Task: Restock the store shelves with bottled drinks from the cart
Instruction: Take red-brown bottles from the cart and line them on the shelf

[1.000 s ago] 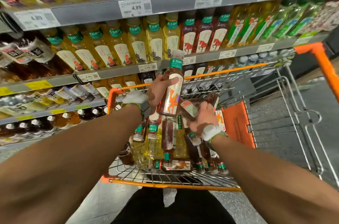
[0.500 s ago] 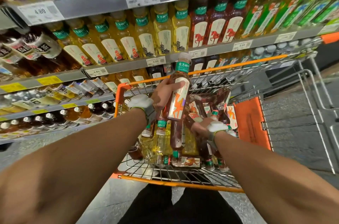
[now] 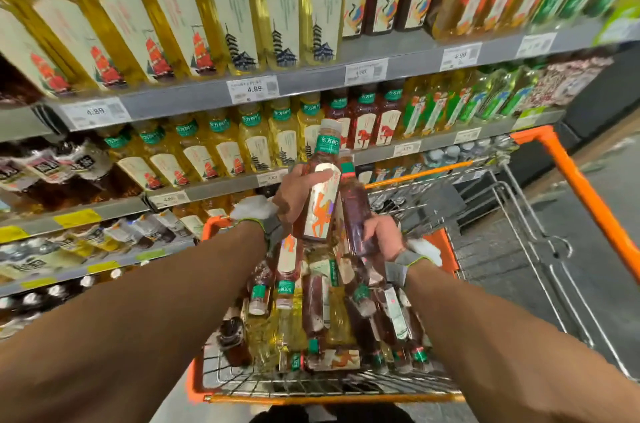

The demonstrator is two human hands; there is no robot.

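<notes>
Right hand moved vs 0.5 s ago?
Yes. Against the cart, the right hand has come up out of the pile, gripping a dark bottle now raised beside the left hand's labelled bottle.

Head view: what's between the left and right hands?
Only the two bottles they hold. The left hand holds the orange-label bottle; the right hand holds the dark bottle right beside it. The head view shows this.
</notes>
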